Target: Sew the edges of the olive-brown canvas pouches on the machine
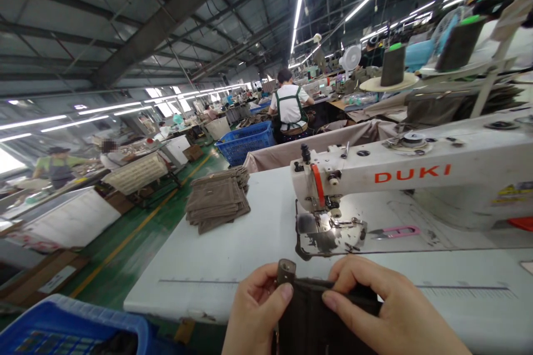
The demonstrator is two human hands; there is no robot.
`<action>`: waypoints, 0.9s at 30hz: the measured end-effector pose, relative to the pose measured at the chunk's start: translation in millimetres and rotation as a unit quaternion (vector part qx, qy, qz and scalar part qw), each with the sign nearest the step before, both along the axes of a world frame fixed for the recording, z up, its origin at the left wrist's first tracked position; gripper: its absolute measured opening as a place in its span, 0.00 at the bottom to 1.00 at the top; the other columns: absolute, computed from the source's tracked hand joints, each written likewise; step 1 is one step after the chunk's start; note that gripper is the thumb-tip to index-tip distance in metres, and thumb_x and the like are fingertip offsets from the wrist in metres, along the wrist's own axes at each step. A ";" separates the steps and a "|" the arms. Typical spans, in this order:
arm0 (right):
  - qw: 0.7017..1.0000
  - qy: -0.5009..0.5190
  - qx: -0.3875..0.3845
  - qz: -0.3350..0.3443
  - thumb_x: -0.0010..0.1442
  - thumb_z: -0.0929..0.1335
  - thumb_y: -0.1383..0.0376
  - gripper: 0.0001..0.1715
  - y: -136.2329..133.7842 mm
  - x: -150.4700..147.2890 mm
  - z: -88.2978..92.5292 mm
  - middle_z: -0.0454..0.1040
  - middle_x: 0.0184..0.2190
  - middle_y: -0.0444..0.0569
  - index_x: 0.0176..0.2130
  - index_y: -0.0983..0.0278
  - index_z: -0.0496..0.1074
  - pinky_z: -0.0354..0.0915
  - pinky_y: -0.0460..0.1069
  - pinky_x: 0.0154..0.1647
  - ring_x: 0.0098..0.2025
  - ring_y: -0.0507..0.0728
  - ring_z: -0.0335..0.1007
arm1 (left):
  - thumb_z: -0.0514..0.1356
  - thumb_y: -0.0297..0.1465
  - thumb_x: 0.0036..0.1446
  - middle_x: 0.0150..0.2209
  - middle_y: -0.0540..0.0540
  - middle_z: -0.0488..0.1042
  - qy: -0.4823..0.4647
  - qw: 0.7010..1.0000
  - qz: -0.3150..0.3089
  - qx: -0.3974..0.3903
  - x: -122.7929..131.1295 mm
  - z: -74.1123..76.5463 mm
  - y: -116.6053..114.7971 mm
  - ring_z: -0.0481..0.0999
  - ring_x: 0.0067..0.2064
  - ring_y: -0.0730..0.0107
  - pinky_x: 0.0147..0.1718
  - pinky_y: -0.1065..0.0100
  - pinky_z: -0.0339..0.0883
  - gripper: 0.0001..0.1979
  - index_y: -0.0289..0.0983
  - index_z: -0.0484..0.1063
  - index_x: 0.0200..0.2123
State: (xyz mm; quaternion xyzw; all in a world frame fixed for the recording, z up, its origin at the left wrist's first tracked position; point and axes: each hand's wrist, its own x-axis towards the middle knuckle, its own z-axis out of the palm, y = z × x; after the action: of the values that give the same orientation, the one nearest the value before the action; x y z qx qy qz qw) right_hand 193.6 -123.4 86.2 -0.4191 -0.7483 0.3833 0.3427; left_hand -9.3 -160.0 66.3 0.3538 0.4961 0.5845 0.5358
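Head view: one dark brown fabric piece [310, 319], ribbed look, with a small stiff tab [286, 272] standing up at its top-left corner. It sits at the near edge of the desk [233, 255], just in front of the needle plate. Left hand [256, 310] pinches the top edge below the tab, thumb in front. Right hand [387, 310] pinches the same edge further right.

Counts:
- 1 white sewing machine [416, 175]
- 1 pink snips [395, 231] under its arm
- 1 stack of brown pieces [219, 199], far left on the desk
- 2 blue crates: near left [75, 324], far [245, 141]
- 2 thread cones [393, 65], far right
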 end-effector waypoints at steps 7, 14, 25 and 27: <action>1.000 -0.002 -0.006 0.001 0.59 0.65 0.63 0.11 0.1 -0.7 -10.5 0.73 0.30 0.41 0.26 0.60 0.64 0.64 0.46 0.34 0.33 0.53 0.70 | 0.72 0.37 0.44 0.26 0.48 0.74 -0.033 0.999 -0.019 -0.022 2.2 -1.5 -1.8 0.71 0.27 0.73 0.28 0.73 0.63 0.17 0.33 0.78 0.35; 0.996 -0.012 0.032 0.082 0.56 0.64 0.73 0.09 0.9 0.3 -11.0 0.73 0.29 0.40 0.34 0.60 0.69 0.64 0.44 0.32 0.31 0.51 0.70 | 0.69 0.40 0.47 0.26 0.50 0.71 0.054 0.992 -0.099 -0.064 -6.4 14.5 2.1 0.67 0.27 0.74 0.28 0.73 0.60 0.17 0.33 0.73 0.33; 0.903 -0.268 0.297 0.158 0.62 0.67 0.69 0.05 72.9 -39.6 -78.3 0.75 0.35 0.48 0.35 0.63 0.75 0.66 0.50 0.40 0.38 0.57 0.71 | 0.61 0.28 0.50 0.28 0.48 0.74 0.617 0.753 -0.228 0.000 -14.8 -17.3 138.7 0.72 0.34 0.63 0.35 0.66 0.63 0.03 0.36 0.75 0.28; 0.902 -0.280 0.302 0.128 0.64 0.66 0.69 0.07 96.8 -39.3 -80.8 0.74 0.41 0.53 0.37 0.66 0.75 0.65 0.54 0.45 0.44 0.61 0.69 | 0.61 0.27 0.51 0.36 0.44 0.76 0.673 0.716 -0.180 0.033 -2.1 -25.6 165.5 0.72 0.42 0.58 0.43 0.62 0.63 0.04 0.36 0.76 0.32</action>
State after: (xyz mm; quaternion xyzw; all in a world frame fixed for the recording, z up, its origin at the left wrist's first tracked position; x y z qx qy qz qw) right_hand 154.3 -26.6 5.4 -0.2859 -0.9407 0.0466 0.1767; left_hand -11.3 5.5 40.7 0.7540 0.6331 0.1008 0.1431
